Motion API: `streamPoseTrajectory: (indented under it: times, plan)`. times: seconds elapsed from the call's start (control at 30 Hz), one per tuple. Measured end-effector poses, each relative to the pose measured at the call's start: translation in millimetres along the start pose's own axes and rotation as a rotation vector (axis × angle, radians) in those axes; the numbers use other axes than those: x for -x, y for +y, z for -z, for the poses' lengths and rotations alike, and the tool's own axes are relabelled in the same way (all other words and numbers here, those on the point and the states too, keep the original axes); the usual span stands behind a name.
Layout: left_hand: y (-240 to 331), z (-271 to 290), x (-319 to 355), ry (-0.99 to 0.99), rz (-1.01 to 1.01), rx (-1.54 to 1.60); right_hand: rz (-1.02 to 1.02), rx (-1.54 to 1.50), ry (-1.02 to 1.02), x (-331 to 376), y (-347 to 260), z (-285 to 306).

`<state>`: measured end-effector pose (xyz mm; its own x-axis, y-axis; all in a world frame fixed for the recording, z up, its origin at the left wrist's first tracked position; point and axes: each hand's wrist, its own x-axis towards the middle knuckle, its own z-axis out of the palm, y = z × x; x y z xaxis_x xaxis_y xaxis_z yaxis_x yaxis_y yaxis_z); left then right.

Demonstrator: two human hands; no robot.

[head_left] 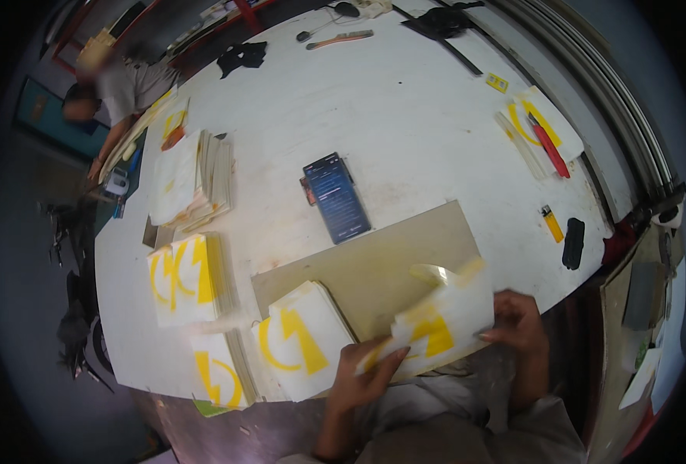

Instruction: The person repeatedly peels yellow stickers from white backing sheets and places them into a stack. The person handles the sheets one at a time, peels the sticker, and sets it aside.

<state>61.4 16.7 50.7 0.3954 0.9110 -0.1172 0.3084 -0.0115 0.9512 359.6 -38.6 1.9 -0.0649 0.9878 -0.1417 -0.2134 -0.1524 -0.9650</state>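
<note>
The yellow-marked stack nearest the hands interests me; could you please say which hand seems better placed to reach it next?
Probably the left: the left hand is close beside that yellow-marked stack, while the right hand holds the held sheet by its far edge.

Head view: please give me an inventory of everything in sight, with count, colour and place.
Table: one, white, centre
Board: one, beige, near edge
Phone: one, dark, mid-table
Printed stacks: four, white and yellow, left and near side
Held sheet: at least one, white and yellow, between the hands
Red-handled tool: one, red, right, on printed sheets
Lighter: one, yellow, right
Case-like object: one, black, beside lighter
Small packet: one, yellow, far right
Dark cloth-like pieces: two, black, far side
Co-worker: one, light clothing, far left
Blurred background items: uncounted
Left hand: one, bare, gripping sheet's left end
Right hand: one, bare, at its right edge
</note>
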Motion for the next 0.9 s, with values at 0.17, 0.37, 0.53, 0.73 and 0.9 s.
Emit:
streamPoseTrajectory:
  times: [0.17,0.37,0.53,0.73,0.9]
  plan:
    - [-0.5,9.3,1.7,0.061,-0.51,0.188,0.298,0.0,-0.197,-11.4,7.5,-15.4]
    - [-57.6,-10.4,0.4,0.186,-0.457,0.29,0.279,0.175,0.005,-15.1,14.3,-39.2]
    - [-60.5,-40.5,-0.4,0.314,-0.476,0.332,0.409,0.117,0.11,-12.8,27.2,-49.9]
    - [-80.9,-49.6,4.1,0.293,-0.406,0.244,0.253,0.236,0.174,-7.4,54.5,-41.7]
    - [-78.0,-61.2,7.6,0.35,-0.393,0.081,0.383,0.201,0.206,-2.2,100.6,-15.3]
